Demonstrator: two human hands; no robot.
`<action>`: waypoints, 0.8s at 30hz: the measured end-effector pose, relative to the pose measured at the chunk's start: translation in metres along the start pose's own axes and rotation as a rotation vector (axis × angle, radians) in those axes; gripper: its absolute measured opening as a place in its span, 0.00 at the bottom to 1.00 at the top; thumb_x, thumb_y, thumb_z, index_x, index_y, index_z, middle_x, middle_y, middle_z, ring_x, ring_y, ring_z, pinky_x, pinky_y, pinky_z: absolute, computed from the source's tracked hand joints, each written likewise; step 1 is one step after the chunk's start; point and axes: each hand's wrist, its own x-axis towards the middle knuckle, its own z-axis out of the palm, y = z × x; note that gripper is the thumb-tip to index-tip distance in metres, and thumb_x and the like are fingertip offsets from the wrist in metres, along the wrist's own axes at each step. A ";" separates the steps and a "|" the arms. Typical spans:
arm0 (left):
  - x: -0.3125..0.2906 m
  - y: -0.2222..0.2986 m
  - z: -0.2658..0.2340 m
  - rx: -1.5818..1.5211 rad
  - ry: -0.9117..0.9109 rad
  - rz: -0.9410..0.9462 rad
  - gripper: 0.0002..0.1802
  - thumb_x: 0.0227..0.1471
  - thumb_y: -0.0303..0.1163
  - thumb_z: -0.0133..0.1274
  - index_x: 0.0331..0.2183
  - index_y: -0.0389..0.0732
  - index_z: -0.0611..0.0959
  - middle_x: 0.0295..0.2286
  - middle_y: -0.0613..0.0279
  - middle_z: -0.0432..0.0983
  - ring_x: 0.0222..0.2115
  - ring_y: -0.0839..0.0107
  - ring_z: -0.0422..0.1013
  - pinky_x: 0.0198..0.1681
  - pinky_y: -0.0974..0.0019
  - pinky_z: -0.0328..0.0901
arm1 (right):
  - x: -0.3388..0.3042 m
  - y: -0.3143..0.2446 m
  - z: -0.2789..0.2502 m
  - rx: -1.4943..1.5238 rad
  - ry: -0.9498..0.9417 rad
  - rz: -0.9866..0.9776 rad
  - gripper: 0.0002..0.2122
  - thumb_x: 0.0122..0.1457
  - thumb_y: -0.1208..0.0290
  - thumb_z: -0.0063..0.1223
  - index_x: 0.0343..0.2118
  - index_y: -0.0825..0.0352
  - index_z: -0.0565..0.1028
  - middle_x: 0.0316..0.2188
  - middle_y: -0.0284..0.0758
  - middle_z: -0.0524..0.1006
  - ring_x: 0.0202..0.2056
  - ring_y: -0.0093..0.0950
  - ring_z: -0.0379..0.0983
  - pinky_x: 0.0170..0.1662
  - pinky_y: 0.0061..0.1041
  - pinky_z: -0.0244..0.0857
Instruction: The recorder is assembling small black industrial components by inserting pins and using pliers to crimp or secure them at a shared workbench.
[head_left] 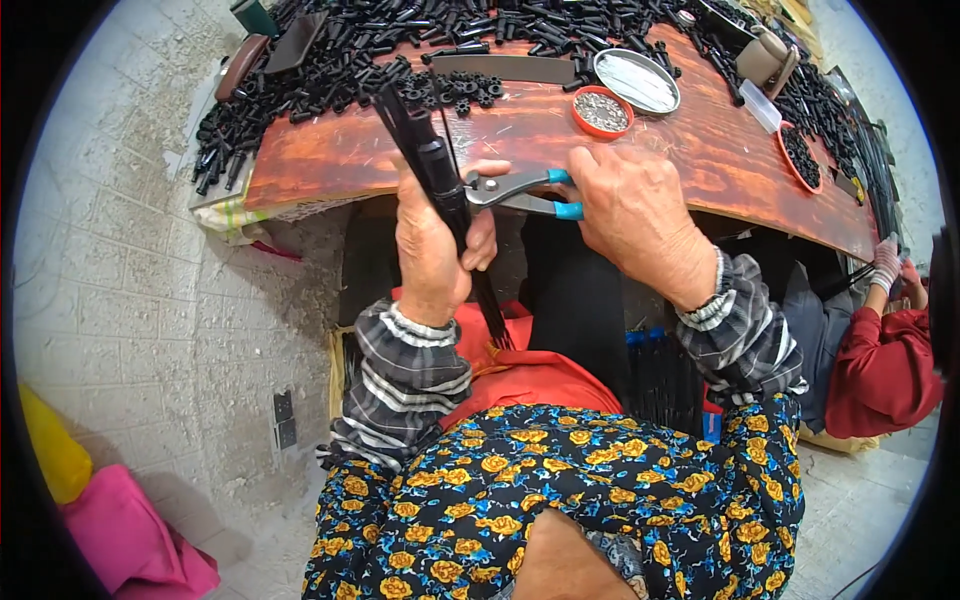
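My left hand (430, 240) is closed around a folded umbrella frame (440, 175), a slim bundle of black rods with a black sleeve near its top. The bundle stands tilted over my lap, its lower end reaching a red cloth (560, 375). In my right hand (630, 210) is a pair of pliers (515, 187) with teal grips, its handles spread. The pliers' jaws meet the frame beside my left thumb; what exactly lies between them is too small to tell.
On the reddish wooden table (340, 155) lie heaps of black plastic tubes (540, 25), a long flat metal blade (505, 68), an orange dish of small metal bits (602, 111) and a bowl of white strips (636, 82). At the far right sits a co-worker in a red sleeve (880, 370).
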 end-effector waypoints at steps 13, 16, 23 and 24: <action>0.004 0.000 -0.013 0.029 -0.110 -0.011 0.48 0.54 0.70 0.24 0.48 0.33 0.74 0.10 0.73 0.54 0.08 0.81 0.49 0.13 0.73 0.50 | -0.019 -0.003 0.004 0.306 -0.045 0.073 0.10 0.50 0.68 0.57 0.28 0.66 0.68 0.19 0.43 0.73 0.24 0.44 0.73 0.26 0.40 0.64; 0.004 0.000 -0.010 0.026 -0.138 -0.017 0.49 0.54 0.70 0.24 0.48 0.33 0.73 0.10 0.73 0.54 0.08 0.80 0.49 0.13 0.73 0.49 | -0.011 0.004 -0.009 0.088 -0.145 0.055 0.12 0.51 0.65 0.58 0.28 0.67 0.68 0.19 0.42 0.73 0.24 0.41 0.73 0.26 0.36 0.65; 0.007 -0.003 -0.009 0.030 -0.122 -0.002 0.48 0.55 0.68 0.23 0.46 0.31 0.74 0.09 0.72 0.54 0.07 0.80 0.48 0.12 0.73 0.49 | 0.001 0.001 -0.022 -0.184 -0.120 -0.117 0.09 0.53 0.69 0.53 0.26 0.68 0.67 0.17 0.38 0.71 0.21 0.35 0.73 0.25 0.32 0.65; 0.010 -0.003 -0.009 0.029 -0.112 -0.019 0.48 0.56 0.68 0.23 0.45 0.30 0.75 0.09 0.72 0.54 0.07 0.80 0.48 0.12 0.73 0.49 | 0.000 -0.004 -0.023 -0.210 -0.119 -0.099 0.08 0.53 0.70 0.52 0.25 0.68 0.67 0.17 0.38 0.72 0.20 0.33 0.74 0.23 0.31 0.65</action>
